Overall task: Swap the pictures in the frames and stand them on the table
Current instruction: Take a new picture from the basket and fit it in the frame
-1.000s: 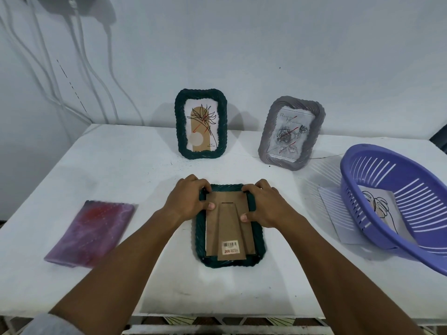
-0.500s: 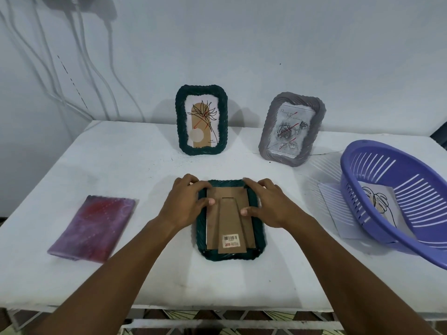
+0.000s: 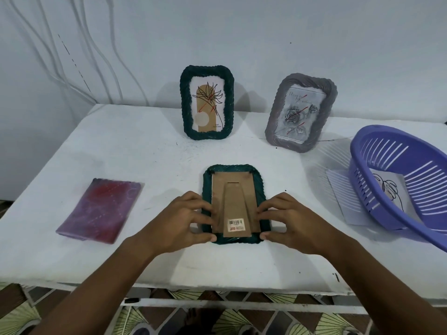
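A dark green frame (image 3: 233, 169) lies face down in the middle of the white table (image 3: 154, 160), its brown cardboard back and stand up. My left hand (image 3: 180, 221) grips its lower left edge, thumb at the bottom corner. My right hand (image 3: 290, 222) grips the lower right edge the same way. A second green frame (image 3: 206, 102) with a plant drawing stands at the back. A grey frame (image 3: 301, 112) with a rose picture stands to its right.
A purple-red picture (image 3: 101, 213) lies flat at the left. A purple slotted basket (image 3: 396, 180) sits tilted at the right, holding a line-drawing sheet (image 3: 389, 192). Cables hang on the wall at the back left. The table's front edge is close below my wrists.
Both hands have slid from the upper corners of the face-down frame to its lower corners. The frame itself stays flat in the same place.
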The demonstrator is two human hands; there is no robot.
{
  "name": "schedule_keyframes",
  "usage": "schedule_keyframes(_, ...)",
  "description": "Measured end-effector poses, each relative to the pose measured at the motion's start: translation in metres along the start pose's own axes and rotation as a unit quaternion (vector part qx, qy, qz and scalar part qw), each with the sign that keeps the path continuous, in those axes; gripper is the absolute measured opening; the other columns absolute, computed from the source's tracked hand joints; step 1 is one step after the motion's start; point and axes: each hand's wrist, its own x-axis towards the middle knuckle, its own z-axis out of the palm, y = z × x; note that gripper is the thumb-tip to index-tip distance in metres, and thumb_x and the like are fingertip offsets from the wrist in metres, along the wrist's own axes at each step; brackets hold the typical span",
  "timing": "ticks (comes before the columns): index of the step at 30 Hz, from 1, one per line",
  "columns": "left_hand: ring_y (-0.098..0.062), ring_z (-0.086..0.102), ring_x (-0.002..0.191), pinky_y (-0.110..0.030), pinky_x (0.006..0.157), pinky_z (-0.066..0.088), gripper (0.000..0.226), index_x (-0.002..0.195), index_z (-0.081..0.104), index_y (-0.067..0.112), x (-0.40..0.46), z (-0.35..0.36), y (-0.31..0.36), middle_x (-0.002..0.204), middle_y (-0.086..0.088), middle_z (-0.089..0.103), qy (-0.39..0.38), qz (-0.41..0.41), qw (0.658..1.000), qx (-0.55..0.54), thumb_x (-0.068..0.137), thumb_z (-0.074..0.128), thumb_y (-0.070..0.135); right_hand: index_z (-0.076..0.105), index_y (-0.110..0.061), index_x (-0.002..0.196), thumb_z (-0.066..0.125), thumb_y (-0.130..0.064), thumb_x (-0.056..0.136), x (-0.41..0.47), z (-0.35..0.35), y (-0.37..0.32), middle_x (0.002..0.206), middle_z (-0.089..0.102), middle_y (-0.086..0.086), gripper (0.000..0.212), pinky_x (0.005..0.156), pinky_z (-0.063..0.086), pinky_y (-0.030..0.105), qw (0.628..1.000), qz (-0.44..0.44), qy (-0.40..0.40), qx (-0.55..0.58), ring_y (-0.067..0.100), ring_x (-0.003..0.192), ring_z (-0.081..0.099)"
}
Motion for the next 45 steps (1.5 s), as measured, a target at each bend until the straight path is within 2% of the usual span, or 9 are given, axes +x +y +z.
schedule_keyframes(6,-0.005,0.046,0.103,-0.032,0.082,0.046,0.044,0.095,0.076,0.03,-0.001,0.001,0.002,0.106,0.017,0.066,0.009,-0.017,1.0,0.018,0.072,0.058,0.064,0.074,-0.022,0.1,0.058,-0.054,0.082,0.002,-0.001,0.0,0.11,0.064,-0.008,0.04,0.078,0.046,0.027,0.999,-0.037,0.018,-0.03,0.013,0.099,0.051)
schedule_keyframes(13,-0.004,0.048,0.098,-0.029,0.074,0.041,0.037,0.083,0.077,0.031,-0.002,0.006,0.008,0.097,0.021,0.069,0.057,-0.016,0.996,0.067,0.066,0.062,0.059,0.076,-0.022,0.092,0.064,-0.049,0.08,0.0,0.007,0.002,0.108,0.064,-0.009,0.032,0.076,0.048,0.032,0.996,-0.051,0.064,-0.018,0.014,0.101,0.051)
schedule_keyframes(16,-0.004,0.048,0.098,-0.027,0.074,0.038,0.035,0.081,0.077,0.031,-0.002,0.008,0.009,0.097,0.022,0.069,0.068,-0.018,0.995,0.072,0.065,0.062,0.058,0.076,-0.02,0.089,0.066,-0.046,0.079,-0.001,0.012,0.002,0.108,0.064,-0.008,0.03,0.075,0.046,0.028,0.995,-0.053,0.088,-0.017,0.014,0.099,0.051)
schedule_keyframes(21,-0.006,0.052,0.095,-0.029,0.072,0.042,0.032,0.08,0.076,0.029,-0.004,0.009,0.011,0.093,0.021,0.069,0.089,-0.003,0.992,0.084,0.064,0.064,0.055,0.075,-0.016,0.085,0.068,-0.041,0.077,-0.002,0.02,0.0,0.106,0.065,-0.007,0.027,0.075,0.04,0.02,0.991,-0.046,0.124,0.001,0.014,0.096,0.05)
schedule_keyframes(26,-0.007,0.054,0.093,-0.027,0.074,0.037,0.024,0.077,0.074,0.026,-0.004,0.017,0.014,0.089,0.02,0.069,0.125,-0.003,0.988,0.095,0.066,0.068,0.047,0.071,-0.015,0.081,0.069,-0.032,0.078,-0.004,0.026,-0.004,0.106,0.064,-0.008,0.017,0.078,0.042,0.021,0.986,-0.036,0.156,0.044,0.014,0.098,0.048)
schedule_keyframes(31,-0.006,0.052,0.092,-0.026,0.074,0.036,0.015,0.069,0.071,0.025,-0.003,0.019,0.015,0.085,0.02,0.067,0.131,-0.013,0.988,0.074,0.069,0.068,0.039,0.069,-0.015,0.081,0.066,-0.031,0.08,-0.005,0.03,-0.005,0.107,0.063,-0.01,0.016,0.082,0.04,0.021,0.984,-0.024,0.164,0.067,0.013,0.101,0.046)
schedule_keyframes(42,-0.003,0.049,0.096,-0.038,0.076,0.045,0.023,0.07,0.072,0.029,-0.002,0.016,0.008,0.091,0.023,0.065,0.093,-0.038,0.995,0.002,0.075,0.063,0.049,0.068,-0.015,0.083,0.065,-0.034,0.081,-0.007,0.032,-0.004,0.111,0.061,-0.01,0.019,0.087,0.039,0.02,0.983,-0.011,0.161,0.091,0.012,0.106,0.046)
schedule_keyframes(45,-0.004,0.05,0.097,-0.032,0.079,0.046,0.027,0.078,0.076,0.03,0.0,0.012,0.01,0.092,0.022,0.066,0.084,-0.054,0.994,-0.035,0.075,0.062,0.054,0.069,-0.019,0.085,0.066,-0.038,0.08,-0.008,0.029,-0.005,0.111,0.059,-0.014,0.02,0.09,0.038,0.017,0.98,0.011,0.151,0.13,0.009,0.109,0.047)
